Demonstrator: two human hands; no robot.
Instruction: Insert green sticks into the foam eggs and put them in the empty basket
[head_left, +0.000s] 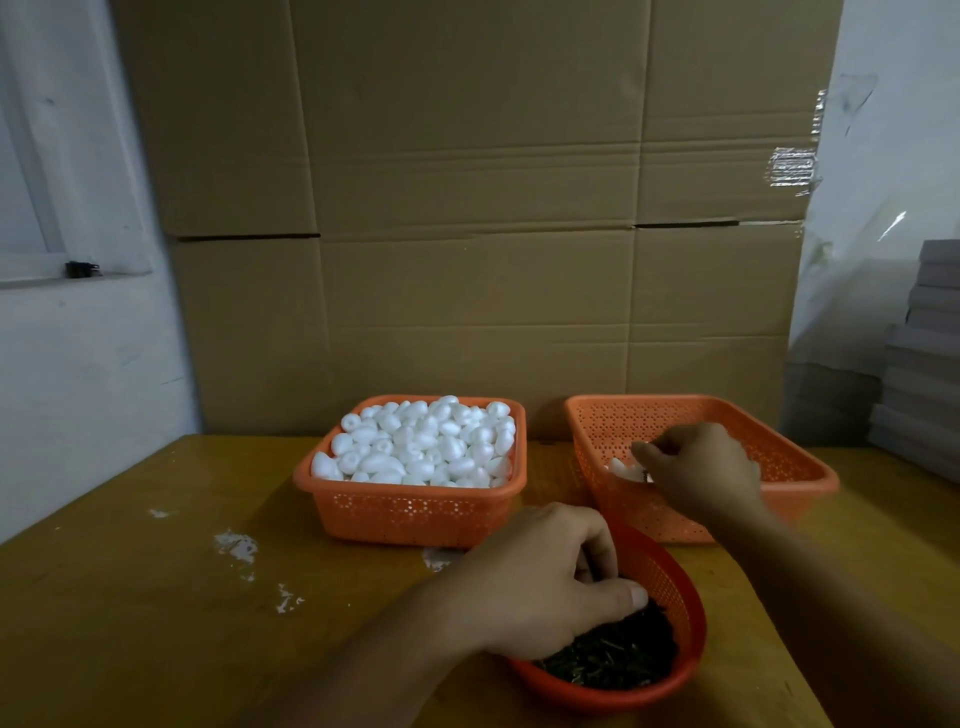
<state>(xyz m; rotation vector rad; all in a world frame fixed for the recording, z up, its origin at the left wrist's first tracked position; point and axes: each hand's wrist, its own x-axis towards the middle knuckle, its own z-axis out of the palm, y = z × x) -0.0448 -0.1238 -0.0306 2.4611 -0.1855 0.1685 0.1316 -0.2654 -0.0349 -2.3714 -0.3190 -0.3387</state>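
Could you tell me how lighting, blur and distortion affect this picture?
Head view: dim overall, so the dark green sticks in the round red basket merge into one mass; the white foam eggs look nearly blown out; the right hand is slightly soft; wide-angle bending shows at the edges.

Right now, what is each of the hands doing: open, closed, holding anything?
Left hand: fingers curled down into the green sticks in the round basket; grip cannot be told.
Right hand: curled inside the right basket by foam eggs; hold unclear.
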